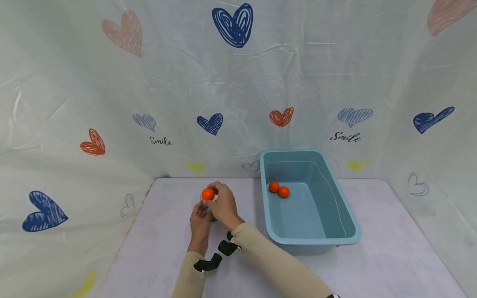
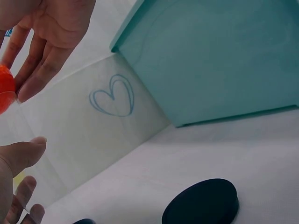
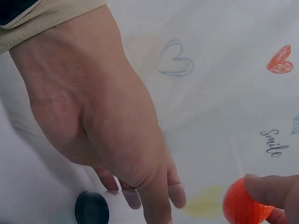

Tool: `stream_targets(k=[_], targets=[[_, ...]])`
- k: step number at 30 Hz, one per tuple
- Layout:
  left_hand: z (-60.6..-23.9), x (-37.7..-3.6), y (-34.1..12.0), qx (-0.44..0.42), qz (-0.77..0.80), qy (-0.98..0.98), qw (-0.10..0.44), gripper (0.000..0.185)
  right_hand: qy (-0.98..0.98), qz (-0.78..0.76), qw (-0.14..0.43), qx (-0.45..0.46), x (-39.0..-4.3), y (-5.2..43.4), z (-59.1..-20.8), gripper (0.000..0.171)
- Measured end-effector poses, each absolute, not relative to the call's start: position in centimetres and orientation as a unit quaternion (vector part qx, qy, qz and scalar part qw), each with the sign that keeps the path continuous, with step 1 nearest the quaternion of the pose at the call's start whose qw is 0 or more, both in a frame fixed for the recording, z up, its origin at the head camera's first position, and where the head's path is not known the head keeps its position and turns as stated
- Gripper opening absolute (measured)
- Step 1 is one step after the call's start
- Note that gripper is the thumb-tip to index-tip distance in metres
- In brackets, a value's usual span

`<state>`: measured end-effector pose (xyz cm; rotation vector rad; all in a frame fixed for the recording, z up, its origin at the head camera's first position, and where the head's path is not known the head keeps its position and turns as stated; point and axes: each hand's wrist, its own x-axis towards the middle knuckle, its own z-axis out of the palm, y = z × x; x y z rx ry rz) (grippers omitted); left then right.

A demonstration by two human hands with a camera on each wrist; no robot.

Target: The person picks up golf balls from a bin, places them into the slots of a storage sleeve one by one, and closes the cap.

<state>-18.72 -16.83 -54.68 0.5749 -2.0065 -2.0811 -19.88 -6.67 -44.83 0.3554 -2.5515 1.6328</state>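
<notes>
In the head view, my right hand point(image 1: 225, 206) pinches an orange ball point(image 1: 208, 193) between thumb and fingers. Just below it, my left hand point(image 1: 200, 221) has its fingers curled round a clear, see-through cup point(image 1: 204, 203), mostly hidden by both hands. The ball overlaps the cup's mouth in this view. From the left wrist, the ball point(image 2: 5, 88) shows at the left edge, with a clear rim line across its lower part. The right wrist view has my right thumb point(image 3: 275, 189) pressed on the ball point(image 3: 245, 203), with the left hand point(image 3: 117, 112) beside it.
A blue plastic basin point(image 1: 311, 242) stands right of the hands, with two orange balls point(image 1: 273, 186) inside at its left wall. A dark round piece point(image 3: 92, 207) is on the table point(image 1: 149, 248) near the hands. Behind hangs a heart-patterned sheet point(image 1: 238, 82).
</notes>
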Motion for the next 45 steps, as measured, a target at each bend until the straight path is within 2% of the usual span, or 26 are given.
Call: stream_targets(k=[9,14,22,34,45], targets=[[-54.4,-18.8,-16.5,0.189,-0.703,-0.678,0.098,0.052,-0.841,0.527,0.045,0.112,-19.8,-6.7,-45.1,0.038],[-54.5,-19.0,-16.2,0.182,-0.705,-0.675,0.119,0.045,-0.835,0.534,0.052,0.123,-19.6,-6.2,-44.9,0.037],[-54.6,-18.7,-16.4,0.166,-0.722,-0.661,0.124,0.046,-0.8,0.571,0.055,0.176,-17.3,-4.3,-42.3,0.038],[-54.8,-18.7,-16.7,0.187,-0.731,-0.649,0.094,0.057,-0.774,0.594,0.016,0.217,-14.3,1.2,-38.8,0.042],[-54.9,-18.7,-16.8,0.19,-0.728,-0.653,0.085,0.056,-0.787,0.593,0.009,0.171,-14.7,8.7,-37.0,0.044]])
